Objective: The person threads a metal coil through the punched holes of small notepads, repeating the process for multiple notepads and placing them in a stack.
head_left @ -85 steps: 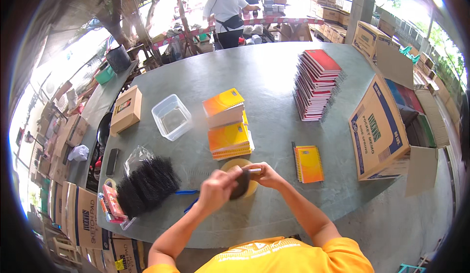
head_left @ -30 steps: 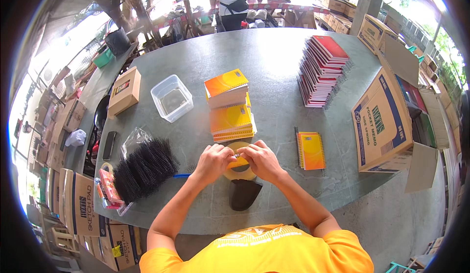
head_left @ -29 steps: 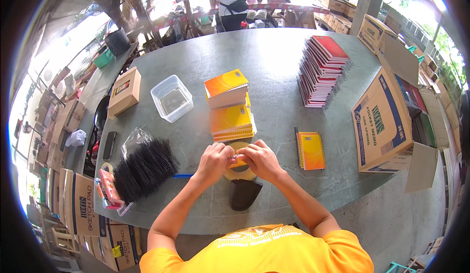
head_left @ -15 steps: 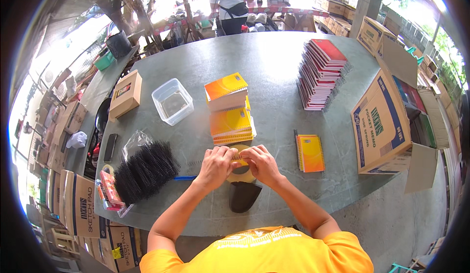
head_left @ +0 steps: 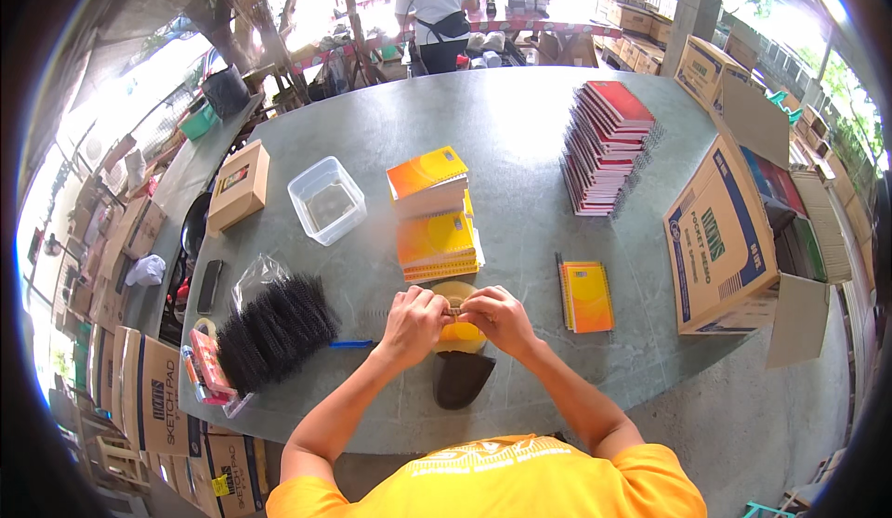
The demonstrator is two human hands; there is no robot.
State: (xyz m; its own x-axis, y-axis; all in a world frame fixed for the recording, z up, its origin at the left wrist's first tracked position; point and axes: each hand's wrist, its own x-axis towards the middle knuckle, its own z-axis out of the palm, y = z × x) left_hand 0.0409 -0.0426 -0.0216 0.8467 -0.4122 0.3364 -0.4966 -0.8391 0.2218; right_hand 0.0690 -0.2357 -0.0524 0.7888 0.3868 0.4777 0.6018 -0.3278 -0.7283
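Note:
My left hand (head_left: pixel 415 325) and my right hand (head_left: pixel 500 321) meet near the table's front, fingers pinched at the top edge of a small yellow notepad (head_left: pixel 462 332). A thin dark spiral seems to run along that edge, mostly hidden by my fingertips. Beneath the notepad is a tan round piece (head_left: pixel 455 289), and a dark brown rounded flap (head_left: pixel 463 380) lies on my side of it. Just beyond my hands stands a stack of yellow-orange notepads (head_left: pixel 435 243). To the right lie finished-looking yellow spiral notepads (head_left: pixel 588 297).
A heap of black spiral coils (head_left: pixel 282 334) and a blue pen (head_left: pixel 353 344) lie left. Farther back are a clear plastic tub (head_left: pixel 295 204) and a small cardboard box (head_left: pixel 239 186). Red spiral notebooks (head_left: pixel 609 151) stack at right, beside an open carton (head_left: pixel 720 239). A person (head_left: pixel 435 7) stands beyond.
Both hands stay pinched together at nearly the same spot. The yellow notepad now shows below my fingers, over the tan round piece whose dark opening was visible before.

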